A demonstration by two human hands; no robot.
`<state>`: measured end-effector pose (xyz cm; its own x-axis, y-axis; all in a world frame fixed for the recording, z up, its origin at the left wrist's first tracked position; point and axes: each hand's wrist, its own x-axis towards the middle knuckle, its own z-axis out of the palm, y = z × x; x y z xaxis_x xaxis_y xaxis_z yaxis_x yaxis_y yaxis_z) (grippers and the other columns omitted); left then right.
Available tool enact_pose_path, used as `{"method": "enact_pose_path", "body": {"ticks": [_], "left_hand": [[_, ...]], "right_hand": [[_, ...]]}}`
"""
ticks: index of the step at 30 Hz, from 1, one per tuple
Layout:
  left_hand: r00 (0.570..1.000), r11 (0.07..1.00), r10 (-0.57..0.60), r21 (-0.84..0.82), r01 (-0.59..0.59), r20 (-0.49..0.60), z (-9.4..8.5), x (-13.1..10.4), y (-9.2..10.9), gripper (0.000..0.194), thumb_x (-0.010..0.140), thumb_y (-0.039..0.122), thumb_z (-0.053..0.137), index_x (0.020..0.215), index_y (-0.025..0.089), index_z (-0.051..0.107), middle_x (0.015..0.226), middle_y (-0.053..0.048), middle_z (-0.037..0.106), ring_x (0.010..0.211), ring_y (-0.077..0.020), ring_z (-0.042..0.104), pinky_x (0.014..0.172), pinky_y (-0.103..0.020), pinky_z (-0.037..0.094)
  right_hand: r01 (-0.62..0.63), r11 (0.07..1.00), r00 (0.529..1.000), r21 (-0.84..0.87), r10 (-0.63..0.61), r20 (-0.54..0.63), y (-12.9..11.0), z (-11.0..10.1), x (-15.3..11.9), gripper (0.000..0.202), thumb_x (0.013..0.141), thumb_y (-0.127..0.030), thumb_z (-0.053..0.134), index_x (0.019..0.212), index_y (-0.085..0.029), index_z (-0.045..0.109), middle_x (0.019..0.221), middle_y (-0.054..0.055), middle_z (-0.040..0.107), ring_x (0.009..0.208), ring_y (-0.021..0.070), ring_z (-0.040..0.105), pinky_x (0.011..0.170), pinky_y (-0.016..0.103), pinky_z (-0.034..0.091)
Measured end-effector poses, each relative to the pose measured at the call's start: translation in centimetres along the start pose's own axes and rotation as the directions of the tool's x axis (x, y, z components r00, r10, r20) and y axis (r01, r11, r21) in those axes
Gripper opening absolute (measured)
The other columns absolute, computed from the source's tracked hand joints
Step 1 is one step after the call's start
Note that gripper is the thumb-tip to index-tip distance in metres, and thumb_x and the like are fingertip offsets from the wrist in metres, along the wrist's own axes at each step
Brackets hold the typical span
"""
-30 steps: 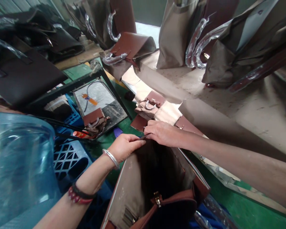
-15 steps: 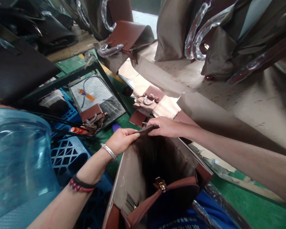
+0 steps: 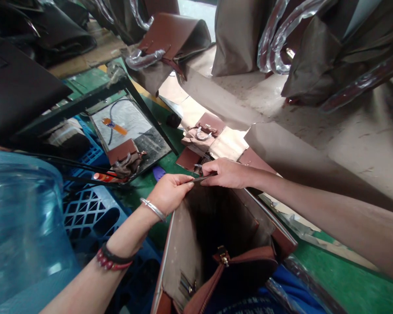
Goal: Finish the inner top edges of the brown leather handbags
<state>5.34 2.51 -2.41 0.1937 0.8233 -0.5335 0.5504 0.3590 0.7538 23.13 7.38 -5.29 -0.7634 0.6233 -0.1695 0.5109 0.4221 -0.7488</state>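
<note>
An unzipped handbag (image 3: 183,235) with a tan lining and reddish-brown edges stands with its mouth towards me. My left hand (image 3: 170,192) pinches the far rim of the bag between thumb and fingers. Just to its right, my right hand (image 3: 224,172) grips the same rim, which shows as a thin dark edge between the two hands. A brown zip with a metal end (image 3: 223,256) crosses the near side of the opening. Deep shadow hides the bottom of the bag.
Several brown bags (image 3: 239,39) with plastic-wrapped handles stand on the table (image 3: 314,117) ahead. On the left are a large blue water bottle (image 3: 16,226), a blue crate (image 3: 85,209) and a dark-framed rack (image 3: 150,144) holding an orange drink bottle (image 3: 115,126). More bags (image 3: 205,131) lie beyond my hands.
Both hands keep their hold on the bag's rim. The rim between them now shows thinner, and the bag sits slightly further right in view. The surroundings have shifted a little with my head.
</note>
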Motion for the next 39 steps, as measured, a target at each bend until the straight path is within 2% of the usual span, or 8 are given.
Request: {"method": "enact_pose_path", "body": {"ticks": [8, 11, 14, 19, 22, 25, 32, 39], "left_hand": [[1.000, 1.000, 0.026, -0.016, -0.026, 0.005, 0.0, 0.2, -0.4, 0.030, 0.067, 0.028, 0.051, 0.088, 0.014, 0.066, 0.080, -0.003, 0.068, 0.074, -0.0191, 0.057, 0.070, -0.028, 0.040], [0.999, 0.996, 0.017, -0.091, -0.015, 0.029, 0.1, 0.5, -0.8, 0.029, 0.066, 0.027, 0.052, 0.088, 0.013, 0.066, 0.081, -0.004, 0.068, 0.072, -0.0175, 0.056, 0.067, -0.026, 0.040], [0.999, 0.990, -0.024, -0.141, 0.029, 0.038, 0.0, 0.8, -1.1, 0.029, 0.065, 0.025, 0.055, 0.088, 0.011, 0.065, 0.082, -0.006, 0.067, 0.071, -0.0158, 0.056, 0.066, -0.025, 0.040], [0.999, 0.989, -0.011, -0.147, 0.017, 0.039, 0.0, 0.6, -0.8, 0.028, 0.067, 0.024, 0.052, 0.087, 0.009, 0.065, 0.078, -0.007, 0.068, 0.067, -0.0159, 0.057, 0.066, -0.026, 0.042], [0.999, 0.987, 0.016, -0.159, -0.011, 0.035, 0.3, 0.5, -0.6, 0.025, 0.066, 0.023, 0.052, 0.083, 0.011, 0.067, 0.077, -0.007, 0.068, 0.068, -0.0167, 0.057, 0.066, -0.026, 0.043], [0.999, 0.986, 0.028, -0.166, -0.023, 0.024, 0.6, 0.8, -0.7, 0.025, 0.066, 0.022, 0.051, 0.081, 0.011, 0.067, 0.073, -0.006, 0.067, 0.067, -0.0171, 0.057, 0.064, -0.026, 0.042], [1.000, 0.982, 0.013, -0.188, -0.018, -0.028, 0.6, 1.2, -1.6, 0.023, 0.064, 0.019, 0.051, 0.076, 0.010, 0.068, 0.067, -0.005, 0.066, 0.060, -0.0151, 0.053, 0.059, -0.025, 0.039], [0.998, 0.974, 0.053, -0.222, -0.046, 0.027, 0.4, -0.1, -0.6, 0.021, 0.063, 0.021, 0.051, 0.072, 0.011, 0.067, 0.064, -0.003, 0.064, 0.059, -0.0129, 0.050, 0.057, -0.023, 0.036]], "right_hand": [[-0.019, 0.989, 1.000, -0.150, 0.022, 0.019, -1.0, 0.0, 0.2, 0.024, 0.074, -0.042, 0.052, 0.078, -0.019, 0.058, 0.072, 0.000, 0.058, 0.066, 0.0132, 0.052, 0.055, 0.021, 0.031], [-0.018, 0.977, 0.999, -0.214, 0.025, 0.030, -1.4, 0.0, 0.5, 0.022, 0.076, -0.039, 0.051, 0.073, -0.019, 0.060, 0.071, 0.002, 0.059, 0.070, 0.0160, 0.054, 0.058, 0.023, 0.033], [-0.051, 0.995, 0.998, -0.088, 0.054, 0.040, -0.9, -0.1, 0.4, 0.021, 0.075, -0.036, 0.051, 0.073, -0.017, 0.061, 0.070, 0.002, 0.059, 0.069, 0.0163, 0.054, 0.060, 0.024, 0.035], [-0.105, 0.993, 0.994, 0.050, 0.104, 0.013, 1.1, -0.4, -1.2, 0.029, 0.070, -0.022, 0.054, 0.098, -0.015, 0.055, 0.090, 0.004, 0.059, 0.078, 0.0145, 0.053, 0.065, 0.022, 0.039], [-0.164, 0.983, 0.987, 0.085, 0.163, 0.009, 1.7, -0.4, -2.2, 0.026, 0.063, -0.020, 0.058, 0.089, -0.016, 0.057, 0.080, 0.001, 0.058, 0.072, 0.0146, 0.052, 0.059, 0.022, 0.037], [-0.174, 0.980, 0.985, 0.092, 0.174, 0.005, 1.6, -0.3, -2.4, 0.013, 0.067, -0.025, 0.056, 0.076, -0.015, 0.057, 0.066, -0.002, 0.054, 0.062, 0.0115, 0.048, 0.053, 0.020, 0.034], [-0.139, 0.990, 0.989, 0.002, 0.139, -0.041, 1.1, 0.1, -2.0, 0.025, 0.078, -0.027, 0.044, 0.060, -0.013, 0.055, 0.054, -0.002, 0.046, 0.053, 0.0088, 0.042, 0.047, 0.019, 0.027], [-0.082, 0.987, 0.996, -0.138, 0.077, -0.039, -0.6, -0.8, -1.6, 0.029, 0.070, -0.041, 0.058, 0.089, -0.020, 0.060, 0.075, 0.000, 0.059, 0.068, 0.0141, 0.053, 0.054, 0.020, 0.032]]}}
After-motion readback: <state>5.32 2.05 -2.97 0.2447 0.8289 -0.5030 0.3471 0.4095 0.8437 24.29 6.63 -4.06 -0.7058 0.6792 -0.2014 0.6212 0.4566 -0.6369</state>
